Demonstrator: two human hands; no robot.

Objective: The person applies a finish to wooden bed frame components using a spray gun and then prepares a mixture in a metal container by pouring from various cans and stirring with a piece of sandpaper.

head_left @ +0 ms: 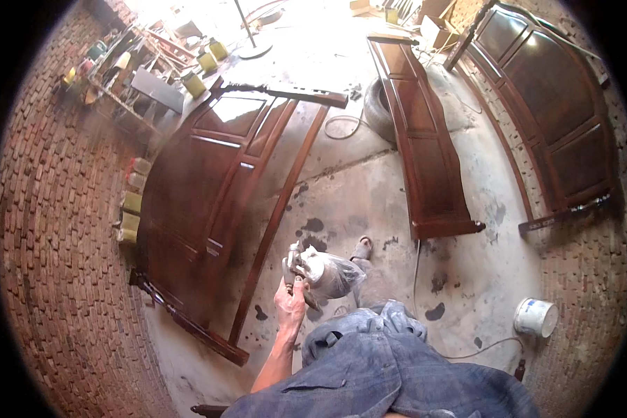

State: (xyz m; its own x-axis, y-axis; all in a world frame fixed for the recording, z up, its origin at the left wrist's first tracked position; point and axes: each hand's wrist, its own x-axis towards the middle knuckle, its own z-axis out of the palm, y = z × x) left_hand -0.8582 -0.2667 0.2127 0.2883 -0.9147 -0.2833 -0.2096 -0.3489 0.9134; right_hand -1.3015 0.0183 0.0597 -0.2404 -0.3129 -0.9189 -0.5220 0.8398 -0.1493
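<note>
My left hand (290, 304) is closed round the handle of a spray gun (292, 261), held out in front of my body. The gun's pale cup (320, 267) has a clear plastic bag (347, 273) about it. Just beyond and left of the gun stands a large dark brown, glossy headboard (181, 184), leaning at the brick wall. A brown lower rail (279, 212) runs along its near side. A hazy mist blurs part of the panel. My right hand is not in view.
A long brown wooden panel (425, 139) stands ahead, beside a tyre (378, 111). Another headboard (550, 104) leans at the right wall. A white bucket (536, 318) and a thin hose (488, 346) lie right. Yellow-green cans (130, 216) line the left wall; a cluttered rack (129, 83) stands behind.
</note>
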